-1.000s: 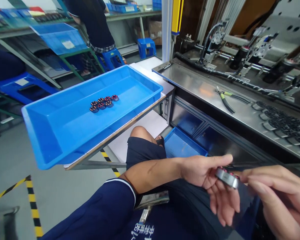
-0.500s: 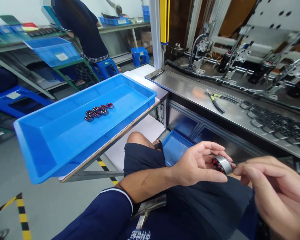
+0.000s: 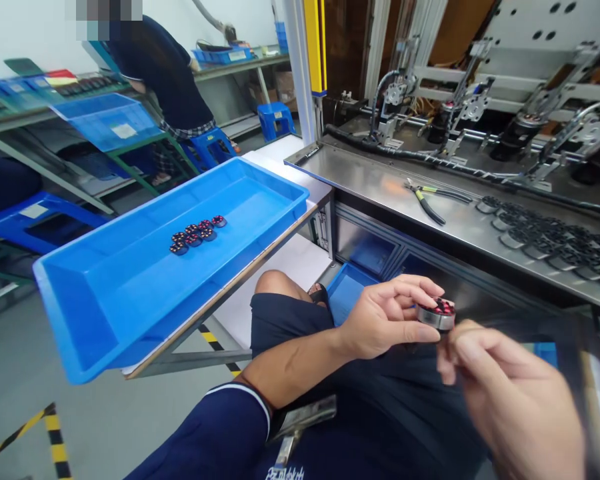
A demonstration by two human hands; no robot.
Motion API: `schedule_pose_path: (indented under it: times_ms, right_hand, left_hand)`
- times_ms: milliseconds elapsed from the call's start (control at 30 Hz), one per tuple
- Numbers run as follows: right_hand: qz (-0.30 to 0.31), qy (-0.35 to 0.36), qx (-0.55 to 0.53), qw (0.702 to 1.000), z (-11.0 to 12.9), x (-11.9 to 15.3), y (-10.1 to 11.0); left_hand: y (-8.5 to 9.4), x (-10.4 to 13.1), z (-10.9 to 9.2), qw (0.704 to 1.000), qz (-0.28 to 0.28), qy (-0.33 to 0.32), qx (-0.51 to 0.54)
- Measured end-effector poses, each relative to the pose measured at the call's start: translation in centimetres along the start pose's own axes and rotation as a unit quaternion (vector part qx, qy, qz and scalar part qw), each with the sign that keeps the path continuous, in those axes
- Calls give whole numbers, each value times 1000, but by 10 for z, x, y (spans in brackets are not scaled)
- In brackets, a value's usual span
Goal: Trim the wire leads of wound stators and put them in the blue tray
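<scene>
A round metal-rimmed part [image 3: 436,316] with a red and black face is gripped between the fingers and thumb of my left hand [image 3: 380,320], above my lap. Its patterned face points upward. Close beside its right edge is my right hand [image 3: 510,387], blurred by motion, with thumb and fingertips pinched together; what they hold, if anything, is too small to make out. Several similar round parts [image 3: 193,239] lie grouped in the large blue tray [image 3: 130,287] on the left. More dark round parts [image 3: 555,237] stand in rows on the metal ledge at the right.
Pliers [image 3: 425,197] with green and black handles lie on the metal ledge [image 3: 360,173]. Machine fixtures [image 3: 480,100] rise behind it. A blue bin [image 3: 353,287] sits below the ledge. At the back left, a person [image 3: 160,67] is by a blue stool [image 3: 210,147].
The round part has turned in my left hand, so its red and black face now points up rather than left. My right hand has moved left and lower. The view has shifted slightly.
</scene>
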State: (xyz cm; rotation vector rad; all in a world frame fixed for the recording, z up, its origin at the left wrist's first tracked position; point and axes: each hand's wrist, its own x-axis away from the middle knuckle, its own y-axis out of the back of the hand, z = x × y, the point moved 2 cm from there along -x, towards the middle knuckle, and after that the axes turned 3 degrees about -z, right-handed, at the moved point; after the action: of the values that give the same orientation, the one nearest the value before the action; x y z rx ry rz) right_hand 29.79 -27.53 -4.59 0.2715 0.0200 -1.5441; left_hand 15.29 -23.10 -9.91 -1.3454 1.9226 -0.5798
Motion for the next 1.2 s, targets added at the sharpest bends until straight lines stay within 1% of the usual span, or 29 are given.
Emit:
schedule_pose_path:
  times_ms: [33, 100, 167, 233, 300, 367, 467, 533, 567, 600, 667, 700, 733, 767, 833, 867, 900, 933, 1000, 1033, 1067, 1100, 1133, 1200]
  right_hand:
    - [30, -35, -58, 997, -6, 0, -5]
    - [63, -93, -147, 983, -17, 1, -12]
    - [85, -133, -194, 968, -26, 0, -15]
    - [108, -148, -228, 956, -32, 0, -14]
    - [126, -137, -262, 947, -35, -2, -12]
    - [144, -110, -289, 940, -38, -3, -11]
    - [177, -74, -312, 931, -41, -3, -16]
    - [184, -49, -306, 933, -42, -2, -17]
    - [173, -32, -287, 942, -43, -1, -17]
    - [148, -8, -252, 956, -44, -1, -14]
    - [59, 76, -138, 986, -44, -1, -5]
    - [11, 134, -70, 988, -43, -1, 0]
    - [-29, 198, -3, 980, -42, -1, 4]
    - [-55, 260, 58, 962, -40, 0, 7]
    - [-70, 356, 146, 921, -38, 2, 10]
    - [-69, 383, 173, 905, -38, 3, 11]
    - [-66, 397, 185, 897, -38, 4, 12]
    - [-57, 395, 182, 899, -38, 4, 13]
    - [-23, 339, 135, 931, -36, 5, 18]
    - [-7, 301, 98, 949, -35, 5, 20]
    - [4, 275, 69, 959, -32, 4, 22]
    - [7, 269, 57, 961, -29, 4, 24]
    - [4, 284, 66, 956, -24, 3, 25]
    - [-12, 342, 137, 929, -14, 2, 22]
  left_hand:
    - [1, 0, 0, 1000, 1, 4, 2]
    - [4, -1, 0, 1000, 1, 7, 5]
    - [6, -1, -1, 1000, 4, 5, 7]
    - [7, -2, -4, 1000, 14, -2, 8]
    - [8, -3, -8, 999, 34, -10, -11]
    - [8, -3, -11, 997, 62, -12, -51]
    - [7, -3, -14, 986, 119, -13, -118]
    - [7, -3, -17, 976, 146, -40, -158]
    - [8, -3, -19, 971, 141, -61, -184]
    - [9, -3, -21, 965, 121, -83, -218]
    - [10, 0, -26, 946, 64, -104, -299]
    - [10, 2, -28, 935, 46, -103, -337]
    - [8, 4, -28, 924, 40, -96, -367]
    - [5, 7, -28, 917, 43, -88, -387]
    - [-3, 11, -26, 910, 60, -82, -403]
    - [-6, 12, -24, 908, 65, -85, -406]
    - [-8, 12, -23, 905, 68, -92, -411]
    - [-10, 11, -22, 900, 72, -106, -418]
    - [-12, 10, -22, 879, 73, -161, -444]
    - [-12, 9, -23, 860, 69, -201, -464]
    - [-12, 8, -24, 835, 61, -244, -489]
    - [-11, 8, -25, 805, 51, -286, -517]
    - [-11, 9, -26, 772, 41, -322, -546]
    - [-11, 10, -26, 709, 29, -362, -605]
